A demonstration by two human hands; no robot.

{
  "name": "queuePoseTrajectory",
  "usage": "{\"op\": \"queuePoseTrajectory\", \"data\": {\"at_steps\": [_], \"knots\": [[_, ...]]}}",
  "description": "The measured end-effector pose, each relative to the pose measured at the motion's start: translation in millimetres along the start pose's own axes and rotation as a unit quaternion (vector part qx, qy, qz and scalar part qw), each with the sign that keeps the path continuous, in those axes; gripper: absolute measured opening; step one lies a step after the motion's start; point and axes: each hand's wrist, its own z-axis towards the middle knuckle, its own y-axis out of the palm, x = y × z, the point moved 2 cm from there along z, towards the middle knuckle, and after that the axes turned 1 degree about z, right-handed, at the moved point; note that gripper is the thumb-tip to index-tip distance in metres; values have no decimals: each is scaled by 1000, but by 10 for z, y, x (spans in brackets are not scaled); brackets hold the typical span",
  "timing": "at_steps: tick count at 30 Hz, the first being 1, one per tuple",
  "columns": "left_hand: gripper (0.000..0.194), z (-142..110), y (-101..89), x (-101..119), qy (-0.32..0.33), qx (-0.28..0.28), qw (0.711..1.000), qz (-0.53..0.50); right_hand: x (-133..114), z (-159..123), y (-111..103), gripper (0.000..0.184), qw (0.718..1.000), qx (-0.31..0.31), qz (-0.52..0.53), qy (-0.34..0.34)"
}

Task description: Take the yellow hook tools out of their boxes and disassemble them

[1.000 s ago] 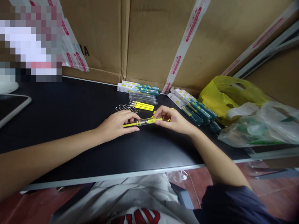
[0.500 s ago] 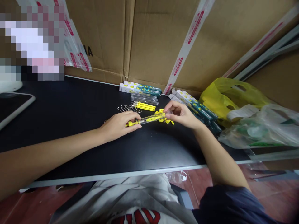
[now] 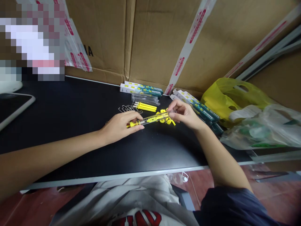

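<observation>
Between my hands, just above the black table (image 3: 94,160), is a spring scale (image 3: 152,119): a clear tube with yellow parts and a metal piece showing through it. My left hand (image 3: 121,124) pinches its yellow left end between thumb and fingers. At the other end, my right hand (image 3: 184,115) grips the clear tube, which tilts slightly up to the right. Small yellow caps (image 3: 168,121) lie just behind the tube. Bent wire hooks (image 3: 127,108) lie behind my left hand. Yellow rods with metal ends (image 3: 147,107) and clear empty tubes (image 3: 145,99) lie farther back.
Printed boxes (image 3: 141,89) lie against the cardboard wall (image 3: 152,44), and more boxes (image 3: 199,108) are stacked at right. A yellow plastic bag (image 3: 216,94) and a clear bag (image 3: 263,131) stand at the right edge. A white-framed device (image 3: 16,108) is at far left.
My right hand has moved right and slightly up along the tube, so more of the tube shows between my hands. My left hand has stayed on the yellow end.
</observation>
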Motion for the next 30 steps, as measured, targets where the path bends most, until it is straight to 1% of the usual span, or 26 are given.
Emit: {"op": "queuePoseTrajectory", "data": {"at_steps": [3, 6, 8, 12, 15, 19, 24, 30], "knots": [[24, -16, 19, 11, 27, -22, 999, -3, 2, -3, -4, 28, 1000, 17, 13, 3], [33, -32, 29, 17, 52, -39, 998, 1, 2, -4, 3, 27, 1000, 22, 21, 3], [34, -38, 29, 6, 42, -44, 998, 1, -2, -5, 20, 26, 1000, 18, 24, -6], [31, -48, 35, -25, 4, -72, 997, -14, -8, -9, 63, 25, 999, 14, 32, -23], [27, -49, 32, -30, 3, -75, 997, -7, -10, -11, 92, 26, 999, 10, 35, -24], [24, -45, 24, -20, 11, -75, 997, -1, -4, -17, 100, 26, 999, -13, 41, -15], [37, -51, 25, 9, 38, -75, 996, -24, 24, -18, 13, 23, 997, 2, 78, -23], [40, -52, 31, 20, 19, -82, 996, -1, 61, -4, -40, 21, 995, 3, 96, -23]]}}
